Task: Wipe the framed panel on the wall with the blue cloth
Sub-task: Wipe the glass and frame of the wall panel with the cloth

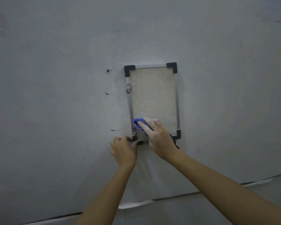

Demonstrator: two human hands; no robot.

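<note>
A framed panel (152, 95) hangs on the grey wall: a pale speckled sheet in a thin metal frame with black corner pieces. My right hand (159, 138) presses a blue cloth (138, 123) flat against the panel's lower left part, fingers spread over it. Most of the cloth is hidden under the hand. My left hand (123, 150) pinches the frame's bottom left corner (139, 142) between thumb and fingers.
Two small metal hanger clips sit on the frame's left side, one up high (128, 89) and one low (134, 129). A screw hole (108, 70) and scuffs mark the wall to the left. The wall meets the floor along a seam (169, 198) below.
</note>
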